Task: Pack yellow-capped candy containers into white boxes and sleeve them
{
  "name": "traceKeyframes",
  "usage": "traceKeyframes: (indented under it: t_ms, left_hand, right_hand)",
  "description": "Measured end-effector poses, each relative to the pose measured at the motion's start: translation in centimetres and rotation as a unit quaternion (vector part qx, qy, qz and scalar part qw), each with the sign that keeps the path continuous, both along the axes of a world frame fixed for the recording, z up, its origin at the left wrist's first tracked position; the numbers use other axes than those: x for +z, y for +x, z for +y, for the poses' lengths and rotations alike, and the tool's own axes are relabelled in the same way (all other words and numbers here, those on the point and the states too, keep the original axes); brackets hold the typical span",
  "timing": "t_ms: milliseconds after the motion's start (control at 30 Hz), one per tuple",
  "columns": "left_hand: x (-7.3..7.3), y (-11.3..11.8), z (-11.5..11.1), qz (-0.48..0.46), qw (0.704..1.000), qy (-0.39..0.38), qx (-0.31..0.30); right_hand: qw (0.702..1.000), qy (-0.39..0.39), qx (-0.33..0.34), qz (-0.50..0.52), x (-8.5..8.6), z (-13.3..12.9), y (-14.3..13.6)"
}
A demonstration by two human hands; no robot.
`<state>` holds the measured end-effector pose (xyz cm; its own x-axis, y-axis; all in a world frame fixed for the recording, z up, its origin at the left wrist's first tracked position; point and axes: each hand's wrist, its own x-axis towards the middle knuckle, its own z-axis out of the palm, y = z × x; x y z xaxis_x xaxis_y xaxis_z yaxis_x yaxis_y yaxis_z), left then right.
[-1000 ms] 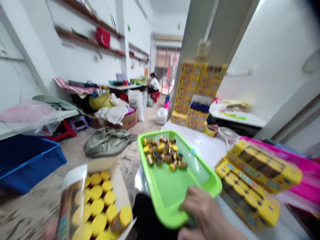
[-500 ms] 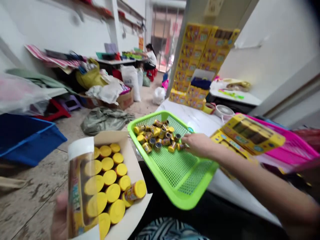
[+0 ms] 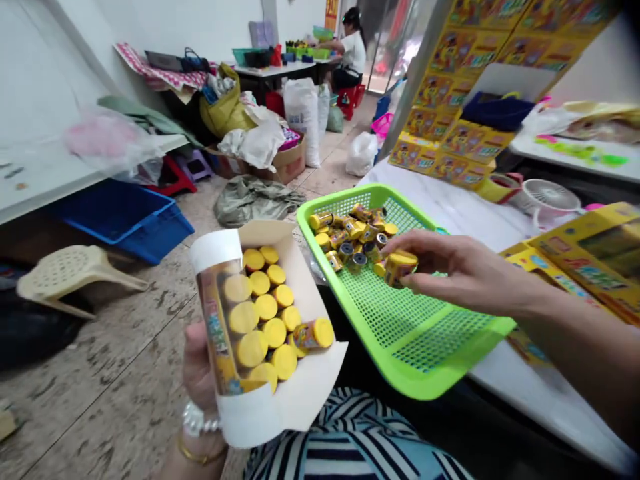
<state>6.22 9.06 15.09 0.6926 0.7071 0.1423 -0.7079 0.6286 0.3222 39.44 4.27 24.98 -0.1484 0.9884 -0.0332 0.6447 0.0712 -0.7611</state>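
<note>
My left hand (image 3: 199, 363) is closed round the side of an opened display box (image 3: 220, 327) with a clear window, tilted over my lap. Yellow-capped canisters (image 3: 266, 307) stand in rows inside it, and one labelled canister (image 3: 313, 333) lies on its side on top of them. Over a green plastic basket (image 3: 400, 380), my right hand (image 3: 440, 267) pinches a small yellow-capped canister (image 3: 400, 268) between thumb and fingers. Loose canisters (image 3: 353, 230), some showing dark ends, lie heaped in the basket's far part, just beyond that hand.
Stacked yellow boxes (image 3: 430, 127) stand on the white table (image 3: 385, 175). More yellow boxes (image 3: 575, 260) lie at the right. On the floor at left are a blue bin (image 3: 125, 220) and a cream stool (image 3: 70, 270). Another person (image 3: 353, 53) sits at a far table.
My right hand has lifted a canister from the heap and drawn it slightly nearer. The view has turned left and downward. My left hand still holds the box.
</note>
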Motion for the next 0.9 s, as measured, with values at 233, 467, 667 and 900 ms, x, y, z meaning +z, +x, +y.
traceKeyframes:
  t_ms: [233,467,667,900]
  left_hand:
    - [0.3,1.0,-0.8,-0.126,0.99,-0.002,-0.069]
    - [-0.7,1.6,-2.0,-0.121,0.991,0.023,-0.058]
    - [-1.6,-0.4,-0.9,-0.09,0.992,-0.012,-0.088]
    - [-1.5,1.6,-1.0,-0.024,0.999,0.035,0.029]
  right_hand:
    - [0.975,0.215,0.053,-0.038,-0.3,0.0,-6.8]
    - [0.969,0.188,0.144,-0.07,-2.1,-0.6,-8.6]
    - [0.944,0.167,0.047,-0.282,-1.7,1.2,-2.6]
    - [0.848,-0.057,0.102,-0.516,-7.3,2.0,1.0]
